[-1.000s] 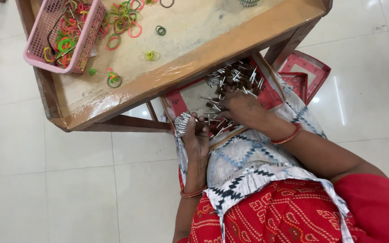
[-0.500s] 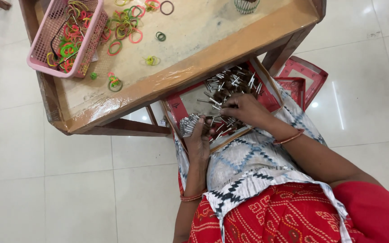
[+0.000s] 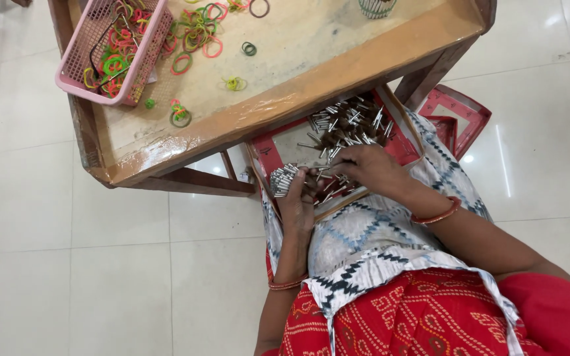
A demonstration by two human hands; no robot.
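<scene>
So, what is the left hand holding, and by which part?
The left hand grips a bundle of small metal pins around its middle; their ends stick out to the side.

Silver pins point(image 3: 284, 180) (bundled) in tray point(image 3: 278, 142)

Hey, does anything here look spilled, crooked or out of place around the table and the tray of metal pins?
Yes. Coloured rubber bands lie scattered loose on the wooden table beside the pink basket, not in it. The metal pins lie jumbled in the red tray, while the left hand holds a neat bundle.
</scene>
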